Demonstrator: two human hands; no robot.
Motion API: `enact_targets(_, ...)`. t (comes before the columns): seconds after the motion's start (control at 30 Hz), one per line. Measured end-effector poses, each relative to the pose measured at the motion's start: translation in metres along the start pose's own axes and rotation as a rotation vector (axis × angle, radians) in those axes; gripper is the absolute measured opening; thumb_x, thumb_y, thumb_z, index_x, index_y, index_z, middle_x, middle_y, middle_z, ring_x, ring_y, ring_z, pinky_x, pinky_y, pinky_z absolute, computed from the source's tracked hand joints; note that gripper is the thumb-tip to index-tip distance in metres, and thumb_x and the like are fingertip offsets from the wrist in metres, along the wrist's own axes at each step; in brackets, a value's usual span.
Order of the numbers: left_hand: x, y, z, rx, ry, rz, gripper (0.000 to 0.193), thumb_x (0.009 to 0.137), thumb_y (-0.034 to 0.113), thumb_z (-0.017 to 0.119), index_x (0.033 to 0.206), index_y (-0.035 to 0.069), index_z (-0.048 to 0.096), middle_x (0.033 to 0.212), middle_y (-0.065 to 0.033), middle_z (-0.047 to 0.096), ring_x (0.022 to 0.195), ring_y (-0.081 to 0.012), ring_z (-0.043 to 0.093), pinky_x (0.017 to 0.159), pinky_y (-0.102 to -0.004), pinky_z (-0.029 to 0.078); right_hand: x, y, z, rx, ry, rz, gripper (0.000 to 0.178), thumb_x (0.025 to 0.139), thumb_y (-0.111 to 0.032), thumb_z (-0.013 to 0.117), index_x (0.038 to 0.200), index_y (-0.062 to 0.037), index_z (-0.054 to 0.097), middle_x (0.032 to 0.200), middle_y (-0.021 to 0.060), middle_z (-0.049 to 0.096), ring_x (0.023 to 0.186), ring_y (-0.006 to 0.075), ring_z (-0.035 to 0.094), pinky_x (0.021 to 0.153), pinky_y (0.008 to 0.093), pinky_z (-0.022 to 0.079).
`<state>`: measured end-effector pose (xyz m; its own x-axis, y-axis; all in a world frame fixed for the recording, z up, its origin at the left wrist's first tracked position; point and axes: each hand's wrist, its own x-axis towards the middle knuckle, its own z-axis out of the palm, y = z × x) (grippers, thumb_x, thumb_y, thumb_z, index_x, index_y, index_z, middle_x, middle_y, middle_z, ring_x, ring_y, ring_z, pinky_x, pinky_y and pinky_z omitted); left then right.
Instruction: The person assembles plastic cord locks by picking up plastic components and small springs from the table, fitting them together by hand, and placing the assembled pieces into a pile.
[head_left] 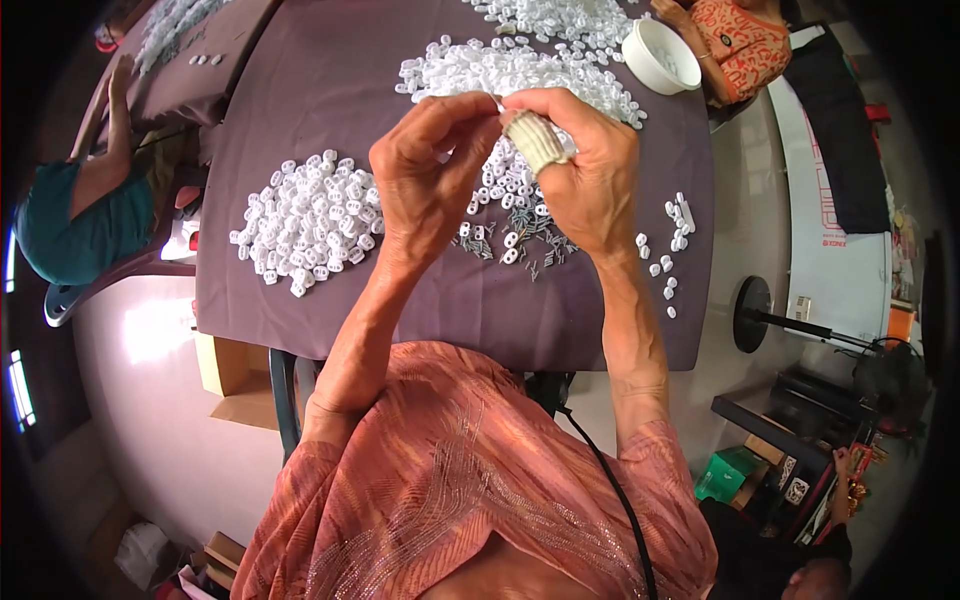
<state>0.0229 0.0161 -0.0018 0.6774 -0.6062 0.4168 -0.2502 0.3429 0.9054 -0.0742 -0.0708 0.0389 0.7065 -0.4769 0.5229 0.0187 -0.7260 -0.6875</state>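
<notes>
My left hand [430,165] and my right hand [592,170] meet above the table, thumbs and fingertips pinched together. A small white piece shows between the tips, mostly covered by the fingers. A ribbed cream cloth sleeve [536,141] wraps a digit of my right hand. Below my hands lie more white plastic pieces [505,178], oval with two openings, partly hidden by my hands. Close to them are scattered thin grey metal pins or screws [538,232]; I cannot tell which. Left of my left forearm rests a heap of similar white pieces [308,218].
A brown cloth covers the table [290,110]. Larger white heaps [520,72] lie farther back, near a white bowl [661,56]. Several loose pieces [680,222] lie at right. A person in an orange patterned top [738,48] sits far right, another in teal [85,215] at left.
</notes>
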Motion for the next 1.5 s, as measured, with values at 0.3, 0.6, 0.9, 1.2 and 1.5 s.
enact_targets(0.3,0.0,0.002,-0.003,0.031,-0.002,0.028,0.016,0.076,0.002,0.062,0.09,-0.003,0.06,0.08,-0.007,0.061,0.074,-0.0109,0.06,0.063,-0.0206,0.048,0.001,0.002,0.005,-0.107,-0.002,-0.13,0.021,0.074,-0.002,0.052,0.093,-0.0038,0.06,0.079,0.0088,0.063,0.073,0.0136,0.061,0.064,0.0235,0.046)
enact_targets(0.6,0.012,-0.01,-0.018,-0.467,0.118,-0.304,0.019,0.081,0.01,0.058,0.091,-0.006,0.06,0.077,-0.0119,0.063,0.069,-0.0165,0.062,0.065,-0.0269,0.051,-0.061,0.06,0.01,-0.105,-0.186,0.237,0.018,0.075,-0.007,0.055,0.092,-0.0031,0.06,0.079,0.0098,0.062,0.072,0.017,0.061,0.064,0.0252,0.046)
enact_targets(0.9,0.014,-0.003,-0.026,-0.38,0.09,-0.299,0.019,0.081,0.01,0.057,0.093,-0.005,0.06,0.078,-0.0126,0.062,0.069,-0.0188,0.062,0.066,-0.0305,0.052,-0.056,0.1,0.099,-0.462,-0.358,-0.031,0.009,0.065,-0.001,0.051,0.073,-0.0027,0.055,0.067,0.0129,0.051,0.063,0.0307,0.055,0.056,0.0383,0.045)
enact_targets(1.2,0.012,-0.015,-0.031,-0.515,0.081,-0.37,0.018,0.081,0.01,0.058,0.092,-0.003,0.059,0.077,-0.0109,0.062,0.068,-0.0172,0.061,0.064,-0.0289,0.051,-0.058,0.109,0.106,-0.496,-0.377,-0.117,0.01,0.063,0.002,0.053,0.071,-0.0017,0.05,0.069,0.013,0.052,0.067,0.0304,0.053,0.063,0.0398,0.041)
enact_targets(1.5,0.003,-0.01,-0.01,-0.595,-0.023,-0.485,0.023,0.08,0.015,0.06,0.093,-0.004,0.058,0.078,-0.0105,0.062,0.066,-0.0148,0.059,0.064,-0.0265,0.049,-0.023,0.051,-0.001,0.597,-0.042,0.524,0.021,0.078,-0.004,0.05,0.096,0.0039,0.058,0.08,0.008,0.06,0.066,0.0136,0.059,0.066,0.0248,0.047)
